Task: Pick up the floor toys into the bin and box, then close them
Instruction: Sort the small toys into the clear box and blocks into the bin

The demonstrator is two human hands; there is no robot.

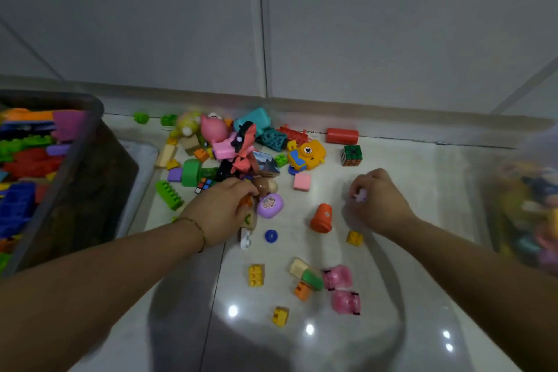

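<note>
Gathering is under way: the left hand [223, 211] curls round a small orange piece [246, 201] at the toy pile's [241, 148] 6 o'clock edge, while the right hand [377, 202] pinches a pale pink toy [360, 195]. The bin [90, 136] sits at 9 o'clock and the box [489, 205] at 3. Next, probably, each catch is carried sideways and dropped in.

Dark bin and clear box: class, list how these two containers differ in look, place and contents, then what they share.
The dark bin has dark tinted walls; the clear box has see-through walls. The dark bin stands at the left, the clear box at the right. The dark bin holds mostly building bricks; the clear box holds mixed toys, too blurred to name. Both already hold toys and flank the floor toys.
</note>
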